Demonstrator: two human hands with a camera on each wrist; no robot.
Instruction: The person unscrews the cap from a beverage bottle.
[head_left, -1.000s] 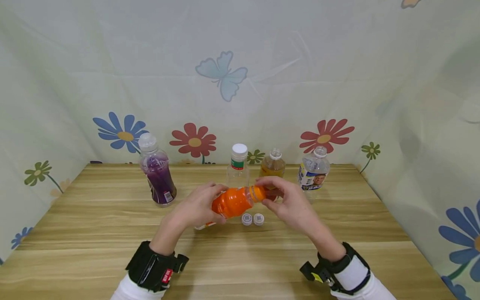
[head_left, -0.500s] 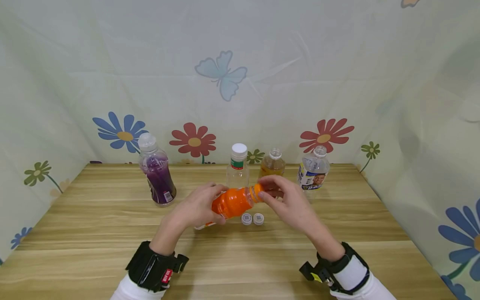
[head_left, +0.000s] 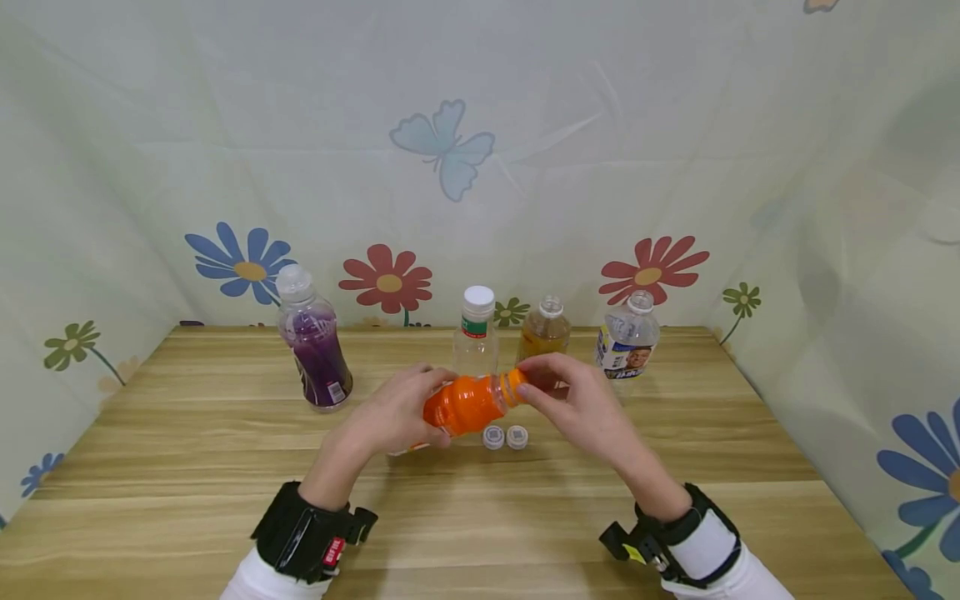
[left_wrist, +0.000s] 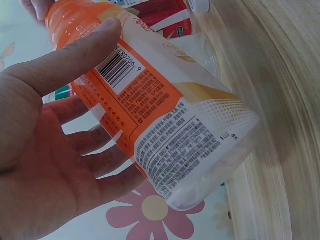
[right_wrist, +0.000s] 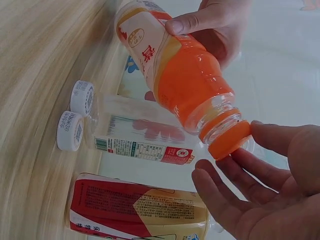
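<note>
An orange drink bottle [head_left: 467, 406] is tilted in the middle of the head view, its neck toward the right. My left hand [head_left: 397, 412] grips its body, thumb on the label near the barcode in the left wrist view. My right hand [head_left: 573, 404] pinches the orange bottle cap [right_wrist: 231, 141] between thumb and fingertips. That cap sits at the mouth of the neck, with clear neck showing between it and the orange ring [right_wrist: 214, 125] below. Two white caps [head_left: 493, 437] lie side by side on the table under the bottle.
Behind my hands stand a clear bottle [head_left: 476, 354] with a white cap and an uncapped bottle [head_left: 543, 333] with a red and gold label. An uncapped clear bottle [head_left: 628, 342] is at right, a purple drink bottle [head_left: 322, 354] at left. A flowered cloth [head_left: 300, 125] hangs behind the table.
My right thumb and fingers have shifted round the orange cap, turning it, and a gap shows between cap and ring. The left hand and bottle have stayed in place.
</note>
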